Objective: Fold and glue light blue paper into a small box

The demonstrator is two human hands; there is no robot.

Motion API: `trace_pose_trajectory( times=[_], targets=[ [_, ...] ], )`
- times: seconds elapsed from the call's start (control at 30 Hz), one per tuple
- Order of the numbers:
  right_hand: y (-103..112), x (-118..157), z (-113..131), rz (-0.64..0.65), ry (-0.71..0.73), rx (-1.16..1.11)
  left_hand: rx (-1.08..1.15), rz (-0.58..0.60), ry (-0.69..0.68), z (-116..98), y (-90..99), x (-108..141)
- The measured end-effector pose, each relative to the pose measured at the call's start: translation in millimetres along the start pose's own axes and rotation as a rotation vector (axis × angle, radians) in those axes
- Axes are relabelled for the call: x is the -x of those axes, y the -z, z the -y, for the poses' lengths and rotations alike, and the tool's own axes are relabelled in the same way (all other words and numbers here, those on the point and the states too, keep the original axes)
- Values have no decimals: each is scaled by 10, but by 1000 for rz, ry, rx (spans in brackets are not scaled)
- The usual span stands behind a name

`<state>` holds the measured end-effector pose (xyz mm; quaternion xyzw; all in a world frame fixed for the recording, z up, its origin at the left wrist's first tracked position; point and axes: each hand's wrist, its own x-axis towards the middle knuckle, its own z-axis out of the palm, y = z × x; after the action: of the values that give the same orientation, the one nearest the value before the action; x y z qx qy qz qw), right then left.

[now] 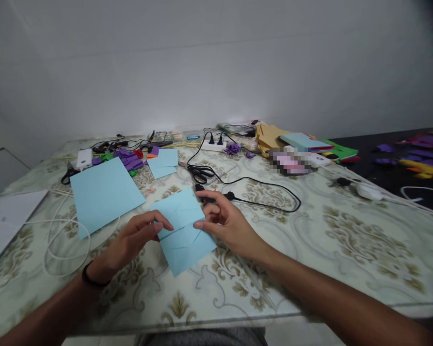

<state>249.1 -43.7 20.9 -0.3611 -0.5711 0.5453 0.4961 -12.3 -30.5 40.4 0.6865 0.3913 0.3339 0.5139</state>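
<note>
Left grip (139, 234) looks closed on the left edge of a light-blue, roughly rectangular paper sheet (187, 254), index finger on top. At the opposite edge, the right grip (228, 221) has its thumb on the paper and its index finger at the far right corner; can't tell if it's pinching (undersides hidden).

Sheet sits between the hands, close to the near side of the pale floral-patterned surface (296, 269). Long axis appears to run away from the person, far end leaning left. Main crease crosses it, left index tip to right thumb tip, so neither hand is clearly nearer. Larger light-blue paper sheet (104, 197) lies beyond the left hand; thin black cable (267, 179) beyond the right.
</note>
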Motion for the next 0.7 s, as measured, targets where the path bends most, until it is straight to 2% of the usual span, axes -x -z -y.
trace_pose_trajectory(
  times=[0.13,0.33,0.53,0.7],
  targets=[
    [11,2,-3,3,7,27,-180,5,-72,-9,-36,12],
    [35,-23,-31,25,-41,23,-401,-65,-228,25,-92,9],
    [42,-30,-57,94,-156,109,-451,-66,-272,63,-70,14],
    [37,-12,-42,117,-190,170,-457,-26,-282,47,-71,16]
  ],
)
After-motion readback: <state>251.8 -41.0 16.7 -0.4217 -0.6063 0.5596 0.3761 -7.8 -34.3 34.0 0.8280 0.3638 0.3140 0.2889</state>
